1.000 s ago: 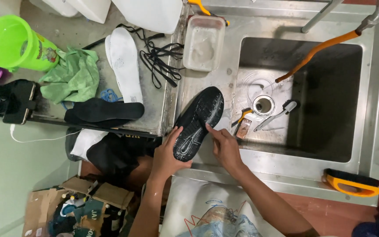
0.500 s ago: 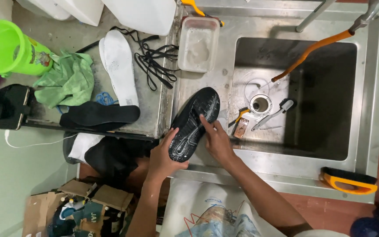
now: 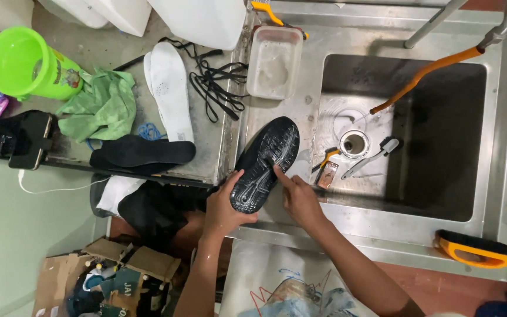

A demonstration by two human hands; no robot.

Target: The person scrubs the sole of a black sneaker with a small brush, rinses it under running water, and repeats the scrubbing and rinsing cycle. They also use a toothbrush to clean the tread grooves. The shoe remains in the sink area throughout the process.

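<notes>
Shoe [image 3: 263,164], black, lies sole up on the wet metal ledge at the left edge of the sink [image 3: 500,176], its long axis slanting from near-left to far-right, the narrower end pointing far-right toward the clear plastic tub [image 3: 274,61]. Going left to right: one green bucket [image 3: 24,64] lies tipped on the table [image 3: 206,147], one green cloth [image 3: 104,108] beside it, then one white insole [image 3: 170,88] and one black insole [image 3: 142,152], and a tangle of black laces [image 3: 215,79]. The left hand [image 3: 225,205] grips the near end of the shoe, fingers curled around its edge. The right hand [image 3: 300,196] is mostly closed, holding nothing, its forefinger pressed on the sole. Near the drain lie two small brushes; one larger orange brush [image 3: 473,249] sits on the near-right rim.
</notes>
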